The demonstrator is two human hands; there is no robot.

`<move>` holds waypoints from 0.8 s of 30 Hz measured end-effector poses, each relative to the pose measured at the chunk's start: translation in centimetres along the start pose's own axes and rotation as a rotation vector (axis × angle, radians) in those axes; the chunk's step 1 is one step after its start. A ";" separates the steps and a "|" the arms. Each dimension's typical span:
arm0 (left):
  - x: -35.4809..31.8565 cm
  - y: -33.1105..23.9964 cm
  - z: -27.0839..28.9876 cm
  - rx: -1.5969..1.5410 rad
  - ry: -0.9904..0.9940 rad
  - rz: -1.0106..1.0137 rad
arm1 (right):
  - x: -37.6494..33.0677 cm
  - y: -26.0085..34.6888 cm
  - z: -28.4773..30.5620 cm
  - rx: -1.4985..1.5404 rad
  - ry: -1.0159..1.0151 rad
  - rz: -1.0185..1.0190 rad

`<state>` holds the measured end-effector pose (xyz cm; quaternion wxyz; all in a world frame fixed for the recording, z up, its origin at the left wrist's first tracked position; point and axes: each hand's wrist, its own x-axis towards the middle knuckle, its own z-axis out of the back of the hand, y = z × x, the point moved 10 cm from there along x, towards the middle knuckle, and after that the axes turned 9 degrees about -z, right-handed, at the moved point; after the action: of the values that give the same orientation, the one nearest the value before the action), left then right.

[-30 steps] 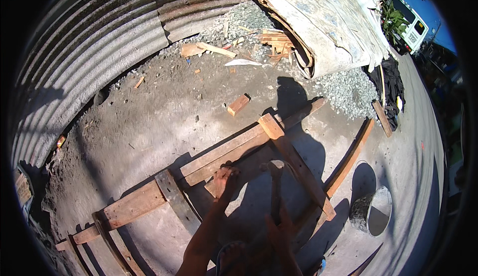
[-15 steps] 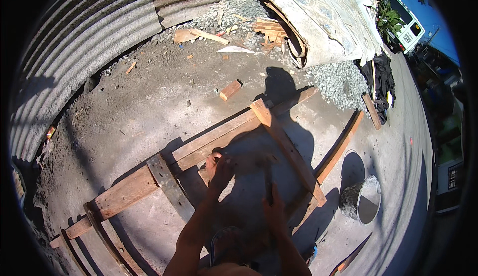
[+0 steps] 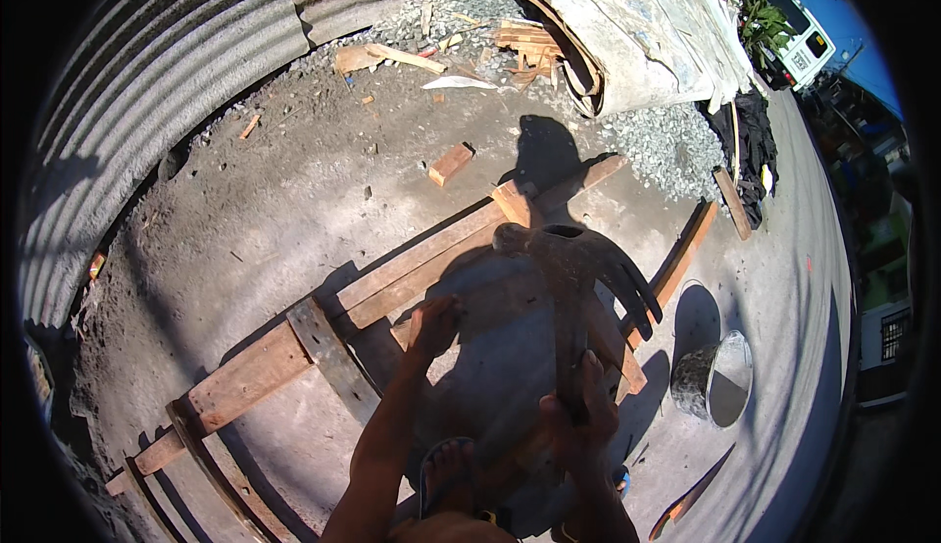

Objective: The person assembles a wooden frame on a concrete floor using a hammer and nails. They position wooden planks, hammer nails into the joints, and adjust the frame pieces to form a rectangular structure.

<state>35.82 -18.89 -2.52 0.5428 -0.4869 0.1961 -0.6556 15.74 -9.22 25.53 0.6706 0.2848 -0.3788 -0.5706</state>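
My right hand [image 3: 582, 411] is closed round the handle of a claw hammer [image 3: 571, 283], which is raised with its head toward the far side and its curved claw to the right. My left hand [image 3: 434, 325] is at a wooden board [image 3: 500, 306] lying in my shadow. Its fingers are curled together, and what they pinch, if anything, is too dark to make out. Around both hands lies a ladder-like frame of wooden planks [image 3: 250, 381], with crosspieces [image 3: 333, 357] running toward me.
A bucket [image 3: 726, 379] lies tipped at the right, beside a loose plank [image 3: 684, 259]. A handsaw-like blade [image 3: 691, 499] is at lower right. A short wood block [image 3: 451, 164] lies beyond the frame. Corrugated sheeting [image 3: 176, 82], gravel [image 3: 676, 151] and a draped pale sheet [image 3: 637, 33] border the ground.
My right hand has lifted the hammer, so its head now looks large and close. My left hand stays at the board. The view has shifted slightly.
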 end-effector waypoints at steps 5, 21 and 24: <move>0.3 -0.4 0.4 -0.086 -0.068 -0.024 | 1.3 0.9 -0.5 0.039 0.071 0.067; -0.4 0.2 -0.4 -0.044 -0.058 -0.151 | -1.0 0.1 -2.7 -0.254 -0.115 0.232; -0.4 0.3 -0.2 -0.068 -0.064 -0.145 | 0.4 -4.7 -7.9 -0.407 0.230 -0.026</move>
<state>35.80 -18.72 -3.00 0.4830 -0.5387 0.1653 -0.6702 19.76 -10.92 17.43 0.7454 0.2118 -0.1735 -0.6078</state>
